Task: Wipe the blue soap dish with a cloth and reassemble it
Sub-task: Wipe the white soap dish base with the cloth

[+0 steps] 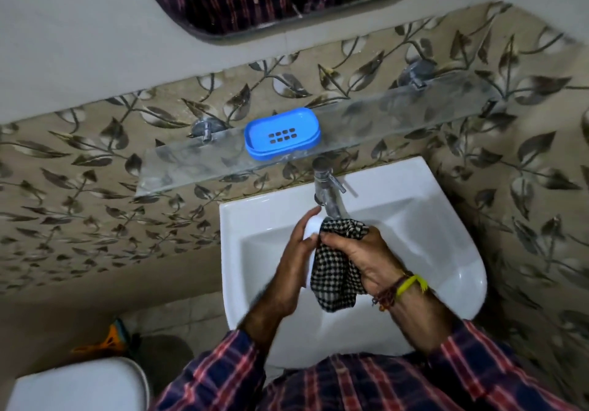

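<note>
Over the white sink (446, 251), the left hand (296, 251) curls round a white object (312, 227), while the right hand (360, 254) clenches the checked cloth (331, 280) against it. At twelve o'clock, beyond the tap (328, 187), the blue soap dish (282, 132) sits assembled on the glass shelf (398, 117).

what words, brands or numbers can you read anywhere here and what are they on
None: no readable text shows in this view.
blue soap dish: plain, only drain slots, no lettering.
white object held in the left hand: no visible marking.
checked cloth gripped by the right hand: pattern only.
tap and white sink: no brand mark can be made out.
</note>
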Demonstrator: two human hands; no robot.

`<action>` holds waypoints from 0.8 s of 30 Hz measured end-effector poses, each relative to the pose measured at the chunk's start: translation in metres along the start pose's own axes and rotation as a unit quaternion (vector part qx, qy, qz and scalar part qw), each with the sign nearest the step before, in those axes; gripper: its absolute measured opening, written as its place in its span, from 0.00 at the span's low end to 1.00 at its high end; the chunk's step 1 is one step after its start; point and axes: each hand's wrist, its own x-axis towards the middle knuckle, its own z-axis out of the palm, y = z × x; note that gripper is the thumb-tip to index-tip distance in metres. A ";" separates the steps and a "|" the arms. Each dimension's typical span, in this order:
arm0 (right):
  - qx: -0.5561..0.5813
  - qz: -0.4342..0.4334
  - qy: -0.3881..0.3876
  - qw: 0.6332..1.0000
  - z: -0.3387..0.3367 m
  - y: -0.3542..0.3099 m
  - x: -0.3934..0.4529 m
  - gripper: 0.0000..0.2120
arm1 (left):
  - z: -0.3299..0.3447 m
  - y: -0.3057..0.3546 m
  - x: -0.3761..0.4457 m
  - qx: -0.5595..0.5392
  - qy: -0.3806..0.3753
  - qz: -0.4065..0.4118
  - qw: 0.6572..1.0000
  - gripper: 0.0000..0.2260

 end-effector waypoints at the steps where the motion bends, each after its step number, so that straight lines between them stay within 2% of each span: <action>1: -0.003 0.002 -0.002 1.000 0.001 -0.002 -0.001 0.09 | 0.004 0.000 -0.002 0.005 0.008 0.002 1.000 0.19; 6: 0.081 0.051 -0.045 0.994 0.012 -0.008 -0.008 0.13 | 0.000 0.006 -0.006 0.017 0.025 0.035 0.999 0.18; 9: 0.095 0.091 -0.021 0.991 0.021 -0.016 -0.009 0.12 | 0.003 0.008 -0.006 0.008 0.021 0.051 0.998 0.17; 12: 0.048 0.081 -0.004 0.996 0.024 -0.024 -0.008 0.13 | 0.004 0.006 -0.007 -0.021 0.012 0.057 0.998 0.17; 16: 0.045 0.062 -0.087 0.993 0.024 -0.028 -0.013 0.12 | -0.004 0.015 -0.002 -0.060 -0.021 0.055 0.996 0.17; 19: -0.009 0.012 -0.121 0.993 0.021 -0.026 -0.020 0.13 | -0.008 0.023 0.008 -0.083 -0.028 0.059 0.994 0.18; 22: -0.048 -0.004 -0.100 0.994 0.019 -0.027 -0.024 0.11 | -0.007 0.022 0.014 -0.056 -0.012 0.055 0.997 0.19; 24: -0.006 -0.001 -0.059 0.998 0.022 -0.032 -0.021 0.12 | 0.000 0.020 0.013 -0.035 -0.019 0.049 0.998 0.21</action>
